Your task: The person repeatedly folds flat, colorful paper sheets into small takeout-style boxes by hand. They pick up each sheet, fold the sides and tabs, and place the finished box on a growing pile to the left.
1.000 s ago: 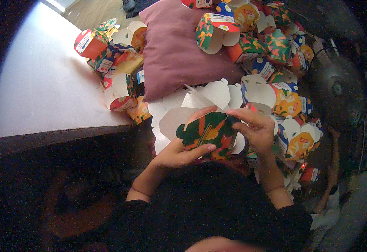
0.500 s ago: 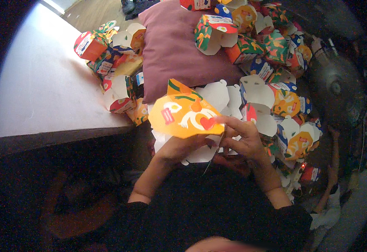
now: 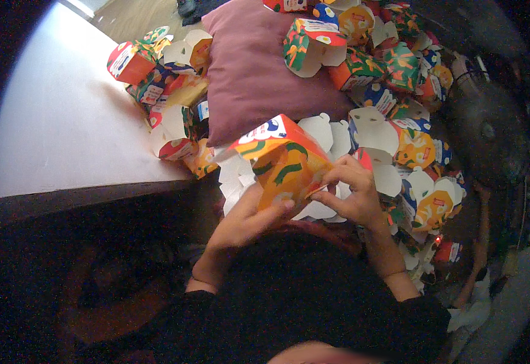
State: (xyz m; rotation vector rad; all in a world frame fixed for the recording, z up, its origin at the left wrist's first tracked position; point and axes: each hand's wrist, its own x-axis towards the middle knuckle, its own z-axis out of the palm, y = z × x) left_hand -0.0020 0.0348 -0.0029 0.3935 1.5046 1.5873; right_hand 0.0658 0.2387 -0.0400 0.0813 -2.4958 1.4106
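Note:
Between my hands is a printed cardboard food box point(image 3: 289, 164), orange with green patterns and a red and white panel. It is tilted, its walls folded up. My left hand point(image 3: 256, 215) grips its lower left side, thumb on the orange wall. My right hand point(image 3: 353, 188) pinches the box's right edge between thumb and fingers. Under and behind it lie white card blanks point(image 3: 234, 179), partly covered by the box and my hands.
A mauve cushion point(image 3: 265, 73) lies just beyond. Folded boxes are heaped on the right point(image 3: 416, 145) and beside the white board point(image 3: 65, 121) at left, such as a red box point(image 3: 133, 64). Another person's arm point(image 3: 482, 230) shows at far right.
The box has been turned: its flat orange face with the egg and heart pictures gave way to a red and white panel and an orange side. Both hands still hold it.

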